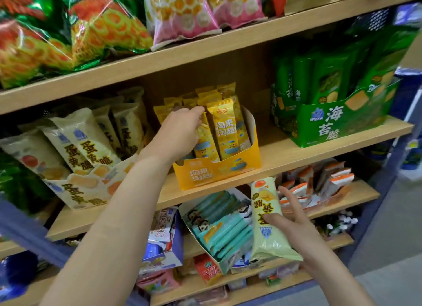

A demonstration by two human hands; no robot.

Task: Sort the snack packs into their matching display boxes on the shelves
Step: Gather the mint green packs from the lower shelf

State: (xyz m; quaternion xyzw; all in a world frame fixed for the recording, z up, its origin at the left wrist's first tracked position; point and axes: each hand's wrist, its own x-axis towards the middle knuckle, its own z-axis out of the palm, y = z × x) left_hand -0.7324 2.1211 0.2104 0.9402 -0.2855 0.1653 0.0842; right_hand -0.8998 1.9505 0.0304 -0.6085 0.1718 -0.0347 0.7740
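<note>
head view of snack shelves. the left hand, at the centre of the frame, reaches into the yellow display box on the middle shelf; its fingers are curled closed over the top of a yellow pack, gripping it among the upright yellow packs that fill the box. the palm covers most of the gripped pack, and the thumb is hidden, so how far it wraps round cannot be told. the right hand, at lower right, holds a pale pack upside down in front of the lower shelf: the thumb lies across the printed front, and the other fingers are spread behind the pack, only partly visible past its right edge. this pale pack matches the cream packs leaning in the cream display box at the left of the middle shelf, well apart from it. a green display box of green packs stands at the right of the same shelf. behind the pale pack a teal-pack box tilts forward. the large bags at upper left are blurred and cut off by the frame edge; items on the lowest shelves are too blurred to identify.
</note>
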